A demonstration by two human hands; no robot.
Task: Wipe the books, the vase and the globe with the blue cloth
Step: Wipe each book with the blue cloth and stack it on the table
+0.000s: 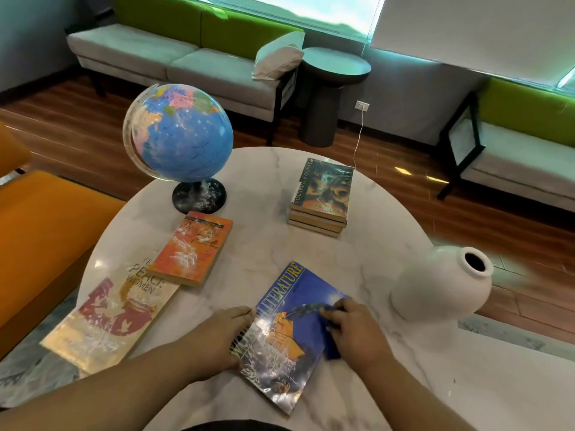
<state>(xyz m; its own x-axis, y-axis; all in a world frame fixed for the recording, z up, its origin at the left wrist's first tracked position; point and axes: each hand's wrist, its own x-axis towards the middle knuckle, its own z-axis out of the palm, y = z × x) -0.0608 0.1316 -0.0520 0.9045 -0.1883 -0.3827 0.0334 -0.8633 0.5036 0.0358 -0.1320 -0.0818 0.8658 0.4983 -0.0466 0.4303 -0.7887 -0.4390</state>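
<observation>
Looks mid-wipe on blue book on table: pins its edge with straight left fingers, grips blue cloth under curled right fingers, next probably needs dragging cloth toward left fingers over whitish smears.

head cam | faces forward-down | close over round table | single view

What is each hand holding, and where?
The right hand grips the blue cloth, bunched under its fingers, on the blue book. The left hand holds nothing; it presses the book's left edge.
</observation>
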